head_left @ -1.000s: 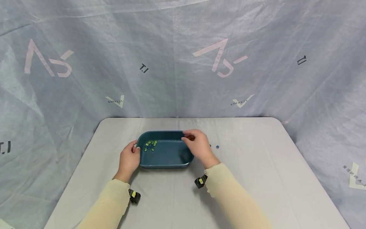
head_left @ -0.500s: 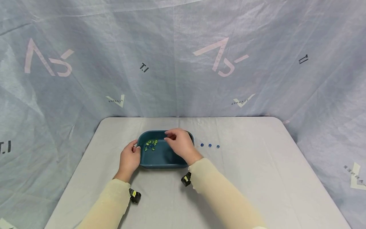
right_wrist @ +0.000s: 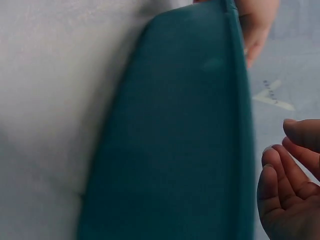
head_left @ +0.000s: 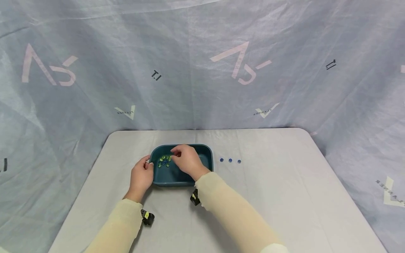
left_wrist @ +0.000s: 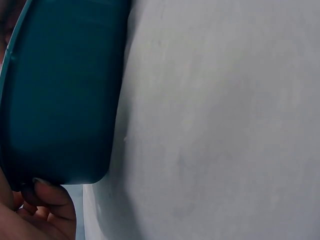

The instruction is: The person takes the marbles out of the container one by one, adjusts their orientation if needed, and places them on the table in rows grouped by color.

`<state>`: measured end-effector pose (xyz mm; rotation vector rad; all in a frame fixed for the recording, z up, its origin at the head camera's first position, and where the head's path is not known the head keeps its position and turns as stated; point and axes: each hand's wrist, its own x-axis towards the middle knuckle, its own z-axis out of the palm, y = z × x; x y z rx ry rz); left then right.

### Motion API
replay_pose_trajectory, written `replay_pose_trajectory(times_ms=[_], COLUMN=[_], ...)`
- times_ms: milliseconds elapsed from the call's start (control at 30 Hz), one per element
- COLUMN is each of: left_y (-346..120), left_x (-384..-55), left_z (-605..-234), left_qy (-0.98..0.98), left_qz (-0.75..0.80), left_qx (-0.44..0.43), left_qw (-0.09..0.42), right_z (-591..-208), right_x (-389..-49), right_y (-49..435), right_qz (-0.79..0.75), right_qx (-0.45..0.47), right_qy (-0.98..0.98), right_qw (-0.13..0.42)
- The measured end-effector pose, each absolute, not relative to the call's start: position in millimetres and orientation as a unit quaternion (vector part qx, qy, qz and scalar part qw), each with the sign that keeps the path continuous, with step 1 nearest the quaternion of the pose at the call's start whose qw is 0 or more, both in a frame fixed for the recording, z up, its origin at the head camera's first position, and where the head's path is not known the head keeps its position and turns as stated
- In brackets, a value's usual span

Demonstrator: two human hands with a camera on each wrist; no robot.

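Note:
A dark teal rectangular tray [head_left: 172, 184] sits on the table toward its far side. My left hand [head_left: 141, 177] grips its left end, thumb on the rim; the left wrist view shows curled fingers [left_wrist: 52, 200] at that corner. Inside, at the tray's left, lies a cluster of small green and blue marbles [head_left: 164, 161]. My right hand [head_left: 187, 161] hangs over the tray's middle, fingertips right beside the cluster. In the right wrist view its thumb and fingers [right_wrist: 287, 180] are loosely bent and apart, with nothing between them. The right forearm hides part of the tray's front rim.
Three blue marbles [head_left: 230, 160] lie in a row on the pale cloth-covered table [head_left: 284, 196], right of the tray. A grey fabric backdrop [head_left: 193, 88] rises behind the table's far edge and along both sides.
My right hand has moved left from the tray's right rim to the marble cluster, uncovering the row of blue marbles on the table. My left hand has stayed on the tray.

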<state>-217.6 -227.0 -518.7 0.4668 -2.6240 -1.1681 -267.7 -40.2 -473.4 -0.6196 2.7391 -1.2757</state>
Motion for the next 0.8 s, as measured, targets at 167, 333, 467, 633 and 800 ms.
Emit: replay_pose_trajectory(times_ms=[167, 333, 467, 633, 800], left_y=[-227, -229, -231, -231, -231], left_x=[-218, -218, -217, -217, -218], left_z=[-517, -518, -517, -518, -520], left_qy=[-0.896, -0.897, -0.897, -0.895, -0.896], left_qz=[-0.400, -0.400, -0.398, -0.401, -0.401], left_qx=[0.157, 0.156, 0.156, 0.159, 0.155], left_qw=[0.113, 0.110, 0.112, 0.108, 0.108], right_z=[-482, -486, -487, -494, -503], right_x=[-272, -275, -276, -277, -281], right_y=[-53, -66, -76, -85, -88], right_qz=[-0.408, -0.388, -0.373, -0.345, -0.322], right_qx=[-0.195, -0.186, -0.187, -0.193, -0.191], right_qy=[0.891, 0.900, 0.906, 0.916, 0.925], right_qw=[0.046, 0.063, 0.066, 0.067, 0.067])
